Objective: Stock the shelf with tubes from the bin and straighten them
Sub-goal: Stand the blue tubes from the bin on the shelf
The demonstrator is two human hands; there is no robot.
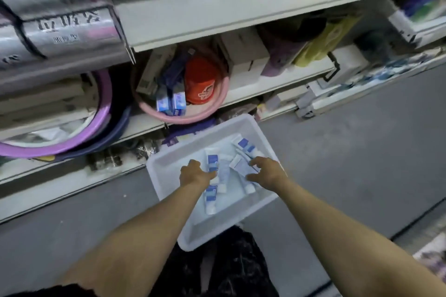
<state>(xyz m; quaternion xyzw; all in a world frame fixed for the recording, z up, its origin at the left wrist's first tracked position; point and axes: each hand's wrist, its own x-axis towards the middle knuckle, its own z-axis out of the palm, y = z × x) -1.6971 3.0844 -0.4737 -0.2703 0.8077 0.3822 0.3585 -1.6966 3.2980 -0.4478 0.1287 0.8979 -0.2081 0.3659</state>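
While both bare arms reach down from the bottom of the view, the white shelf (217, 19) fills the top and left, packed with blurred goods. Grey floor (350, 164) lies below it. On the floor, close against the shelf's foot, sits the white bin (166, 166), tilted in view. A pink basin (218, 101) stands on the low shelf board just above the bin, holding small blue boxes (171, 103) and a red tub (200, 79).

Inside the bin, the left hand (196, 174) is curled, fingertips against a blue-labelled tube (212, 160); whether it grips is too blurred to tell. The right hand (265, 172) is half spread, thumb and fingers on either side of a white tube (239, 164); I cannot tell if it pinches. Other tubes (210, 196) lie loose and crisscrossed on the bin's bottom.
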